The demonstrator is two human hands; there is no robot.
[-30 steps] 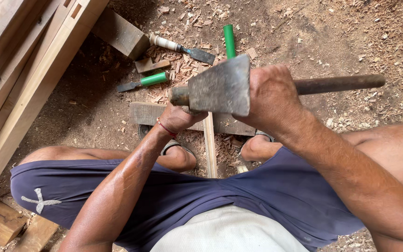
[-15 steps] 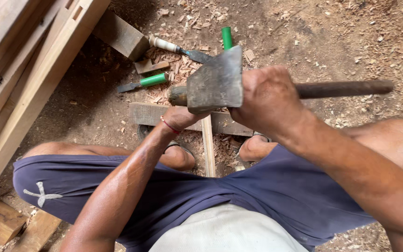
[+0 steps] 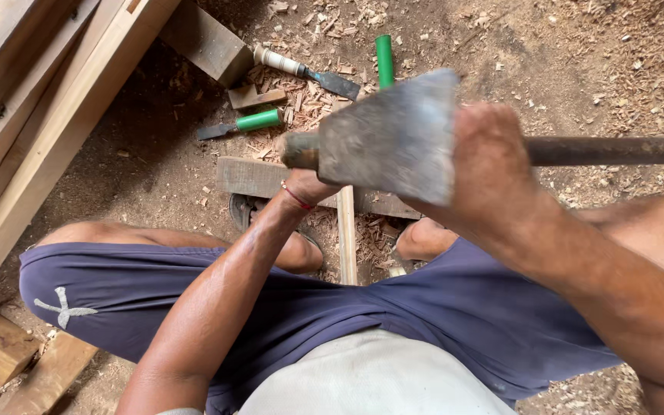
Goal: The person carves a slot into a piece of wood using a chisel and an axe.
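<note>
from my remote seat i log the scene in order of bulk. stacked timber beams run along the upper left, resting on a dirt floor strewn with wood shavings. a flat wooden plank lies crosswise in front of the feet, with a thin upright wooden strip standing between the knees. the hatchet is raised above the plank, broad blade face toward the camera, its dark handle running out to the right. the right hand is closed tight around the handle just behind the head. the left hand sits beneath the blade, close to the strip; it is mostly hidden, so i cannot tell whether it is gripping anything. smaller items beyond: a white-handled chisel and two green-handled chisels. risk, in my judgement: the left hand lies under the blade's path, so a misjudged stroke could strike fingers; a glancing blow off the narrow strip could deflect toward the sandalled feet.
</note>
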